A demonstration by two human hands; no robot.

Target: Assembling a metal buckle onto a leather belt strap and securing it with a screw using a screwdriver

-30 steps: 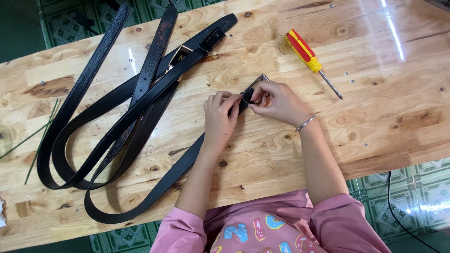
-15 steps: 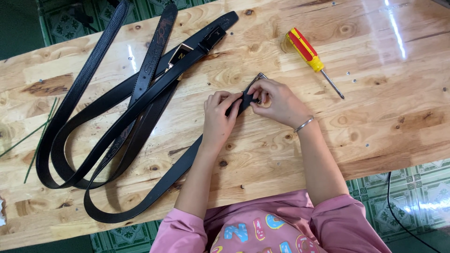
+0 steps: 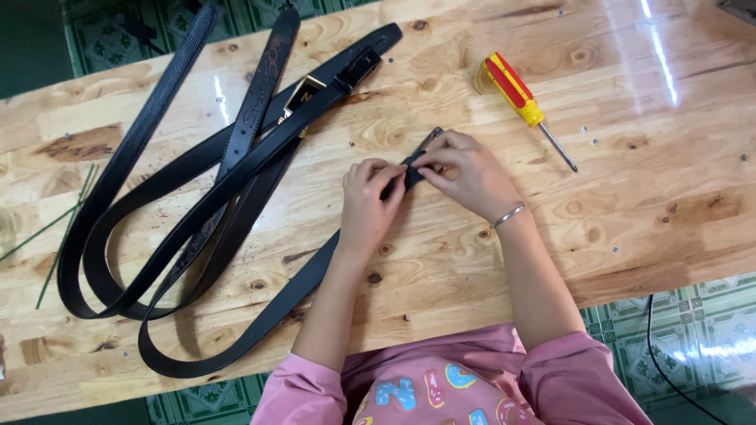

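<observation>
Centrally on the desk [image 3: 669,212], the end of a black belt [image 3: 260,315] is pinched between both hands, its tip with a small metal piece [image 3: 435,135] protruding just beyond the fingers. The belt's long axis at this end is noted to run diagonally, from upper right at the tip down to lower left, where the strap passes under the left hand [image 3: 368,206] and curves into a wide loop toward the near desk edge. The left hand's grip is clenched on the strap just behind the tip; the right hand [image 3: 465,169] is closed over the tip itself, fingers curled on its upper side, and is the nearer of the two to the metal piece. A thin bracelet [image 3: 508,215] is seen on the right wrist. To the left, several more black belts [image 3: 157,205] are laid in overlapping loops, one bearing a gold-coloured buckle [image 3: 302,90]; they lie clear of the hands. Up and to the right, well apart from the right hand, a red and yellow screwdriver [image 3: 520,98] is recorded, blade pointing down-right. Small screws [image 3: 584,129] are scattered near it. Nothing is observed between the hands and the screwdriver.
</observation>
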